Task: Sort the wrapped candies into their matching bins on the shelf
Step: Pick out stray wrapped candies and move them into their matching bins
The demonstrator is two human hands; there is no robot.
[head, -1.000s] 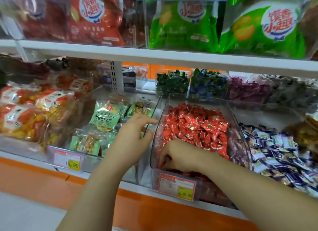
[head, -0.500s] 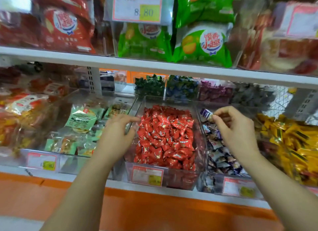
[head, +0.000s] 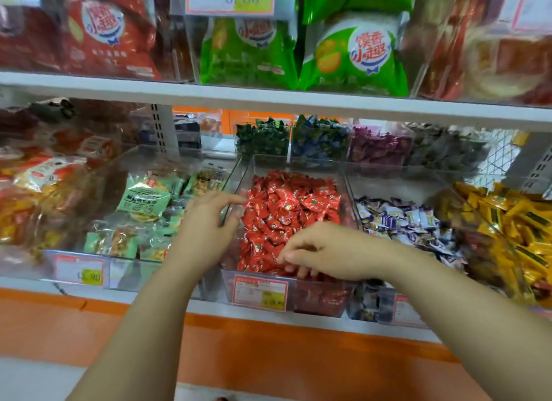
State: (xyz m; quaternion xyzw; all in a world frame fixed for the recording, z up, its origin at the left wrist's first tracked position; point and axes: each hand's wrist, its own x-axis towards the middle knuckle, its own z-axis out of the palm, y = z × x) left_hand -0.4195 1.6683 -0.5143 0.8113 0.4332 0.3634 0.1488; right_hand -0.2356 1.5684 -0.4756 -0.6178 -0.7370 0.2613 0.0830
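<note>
A clear bin in the middle of the lower shelf is heaped with red wrapped candies. My left hand rests against the bin's left wall, fingers nearly straight and pointing right over the rim. My right hand hovers over the front of the same bin, with its fingers curled down among the red candies. Whether they hold one is hidden. To the right, another bin holds purple-and-white wrapped candies.
Yellow wrapped candies fill the far right bin. Green snack packs lie in the bin to the left. Small back bins hold dark green candies, blue candies and purple candies. The white upper shelf carries large bags.
My right hand has moved left from above the purple-and-white bin, where it pinched a purple-and-white candy, back down onto the red candies. My left hand stays at the red bin's wall.
</note>
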